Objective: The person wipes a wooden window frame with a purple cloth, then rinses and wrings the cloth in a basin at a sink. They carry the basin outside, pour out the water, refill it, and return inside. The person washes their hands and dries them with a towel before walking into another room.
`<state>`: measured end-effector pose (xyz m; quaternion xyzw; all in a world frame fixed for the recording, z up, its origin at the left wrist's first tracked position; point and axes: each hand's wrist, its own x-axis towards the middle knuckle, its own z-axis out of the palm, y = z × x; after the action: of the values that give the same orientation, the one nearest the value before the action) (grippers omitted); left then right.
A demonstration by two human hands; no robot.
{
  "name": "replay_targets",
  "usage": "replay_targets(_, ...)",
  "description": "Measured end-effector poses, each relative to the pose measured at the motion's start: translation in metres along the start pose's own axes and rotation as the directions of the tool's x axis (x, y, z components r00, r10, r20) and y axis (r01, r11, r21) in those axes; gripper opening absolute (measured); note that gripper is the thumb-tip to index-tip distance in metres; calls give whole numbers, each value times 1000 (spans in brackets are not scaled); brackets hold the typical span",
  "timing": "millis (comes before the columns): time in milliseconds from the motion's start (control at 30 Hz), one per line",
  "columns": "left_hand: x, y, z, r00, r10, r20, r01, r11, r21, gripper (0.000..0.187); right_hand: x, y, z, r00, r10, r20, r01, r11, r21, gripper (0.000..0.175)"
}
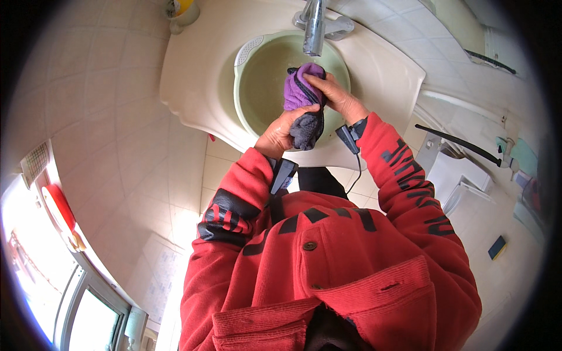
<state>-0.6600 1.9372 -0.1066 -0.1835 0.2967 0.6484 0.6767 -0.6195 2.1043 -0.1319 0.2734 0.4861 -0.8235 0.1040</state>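
Note:
A purple and dark grey cloth [303, 94] with a black edge is bunched up between my two hands, over a pale green plastic basin [239, 94]. My left hand [279, 131] grips its lower, grey part, thumb lying across the cloth. My right hand [336, 94] holds the upper right side, thumb on the purple face. Water stands in the basin, which sits in a cream washbasin [197, 87]. Just beyond the cloth, a chrome faucet [314, 35] reaches over the basin; no stream shows from it.
A cup-like holder [186, 15] with something yellow is at the washbasin's far left corner. Tiled wall [105, 87] rises on the left, with a window lower down. White pipes [461, 105] and a toilet [461, 180] are on the right. A cable hangs from my right wrist device.

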Motion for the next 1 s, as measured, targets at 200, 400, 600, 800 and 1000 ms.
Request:
replay_targets(200, 14, 2, 5, 953, 286, -99, -211, 862, 460, 39, 14, -14, 12, 993, -106, -50, 48, 762, -646, 40)
replay_targets(400, 28, -10, -5, 734, 612, -296, 1, 434, 901, 98, 16, -17, 19, 980, -117, -158, -103, 382, -918, 44)
replay_targets(600, 19, -7, -5, 821, 570, -34, -222, 374, 901, 108, 6, -33, 9, 994, 70, -83, -109, 671, -733, 67)
replay_targets(800, -11, 12, -7, 981, 193, 14, -192, 964, 184, 34, -22, -41, -21, 994, 109, -2, -105, 951, -290, 71)
replay_targets(1000, -15, -6, 5, 989, 126, 74, -121, 990, -69, 33, -20, -8, -9, 986, -53, 161, 38, 995, 95, 70)
